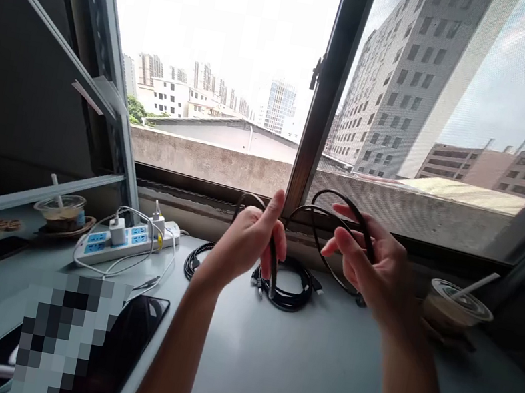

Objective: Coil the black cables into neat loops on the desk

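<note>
A black cable (325, 209) loops through the air between my two hands, above the table. My left hand (252, 239) is closed around one part of it, thumb pointing up, and a short length hangs below the fingers. My right hand (370, 259) grips another part between thumb and fingers, with a loop arching over it. Under and between the hands, a coiled black cable (284, 305) with several plugs lies on the table. Another black coil (190, 264) is partly hidden behind my left forearm.
A white power strip (97, 253) with plugs and white cords stands at the left. Near it lies a dark tablet or phone (137, 330). Lidded drink cups stand at left (61, 210) and right (457, 309). A metal frame (119, 90) rises beside the window; part of the view is pixelated.
</note>
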Motion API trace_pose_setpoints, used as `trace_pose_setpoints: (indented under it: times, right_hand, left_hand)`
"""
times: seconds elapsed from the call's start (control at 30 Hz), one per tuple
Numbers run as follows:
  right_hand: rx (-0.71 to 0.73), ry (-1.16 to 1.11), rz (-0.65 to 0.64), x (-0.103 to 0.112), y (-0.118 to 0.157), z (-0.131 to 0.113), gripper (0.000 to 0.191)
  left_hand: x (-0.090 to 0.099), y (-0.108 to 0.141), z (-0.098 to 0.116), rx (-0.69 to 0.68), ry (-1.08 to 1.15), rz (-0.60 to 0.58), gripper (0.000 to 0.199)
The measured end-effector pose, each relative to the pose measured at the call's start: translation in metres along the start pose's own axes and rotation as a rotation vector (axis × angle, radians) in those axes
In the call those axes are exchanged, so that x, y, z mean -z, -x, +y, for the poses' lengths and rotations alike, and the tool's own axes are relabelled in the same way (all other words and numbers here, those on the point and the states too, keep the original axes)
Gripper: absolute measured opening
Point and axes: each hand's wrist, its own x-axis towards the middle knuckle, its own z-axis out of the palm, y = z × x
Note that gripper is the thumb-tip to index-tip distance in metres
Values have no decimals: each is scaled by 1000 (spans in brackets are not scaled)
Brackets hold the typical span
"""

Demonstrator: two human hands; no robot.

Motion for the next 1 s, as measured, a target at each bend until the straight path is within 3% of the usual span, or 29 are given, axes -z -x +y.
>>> trace_pose_setpoints:
  times: [0.17, 0.37, 0.5, 0.67, 0.73, 0.87, 1.0]
  right_hand:
    - [66, 186, -161, -4, 7, 3, 51]
    - [176, 423, -179, 2, 8, 6, 41]
    - [190, 514, -107, 11, 5, 7, 31]
    - [169, 790, 133, 23, -4, 19, 24]
    - [137, 949, 236, 24, -8, 24, 25]
    - [141, 1000, 354, 18, -11, 26, 26]
    - [273, 666, 306, 10, -6, 18, 25]
  left_hand:
    - [-19, -1, -7, -19, -59, -143, 69]
    - [-18, -1, -8, -80, -187, -209, 62]
    - [-8, 1, -5, -162, -222, -154, 56]
    - [8, -2, -5, -363, -265, 163, 33]
    - [15, -4, -6, -433, -314, 231, 29]
    - [19, -11, -16, -503, -394, 187, 47]
    - [-5, -31, -40, -495, -355, 77, 63]
